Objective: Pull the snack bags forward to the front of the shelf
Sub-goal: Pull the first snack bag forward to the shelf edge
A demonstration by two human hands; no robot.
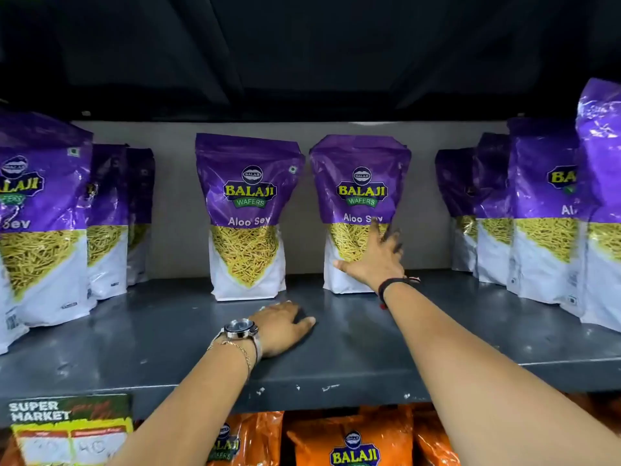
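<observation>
Head view: the right hand is spread open against the front of the right centre bag, fingers flat, not yet closed on it. That bag stands upright, well back near the rear wall, directly ahead of this hand. The left centre bag stands beside it, untouched. The left hand rests released, palm down, on the shelf. Bare shelf lies ahead of both bags.

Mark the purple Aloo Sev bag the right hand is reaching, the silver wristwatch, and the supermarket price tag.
Purple Aloo Sev snack bag, right of centre (361, 191): head view, on the logo.
Silver wristwatch (239, 328): head view, on the dial.
Green supermarket price tag (70, 428): head view, on its middle.
</observation>
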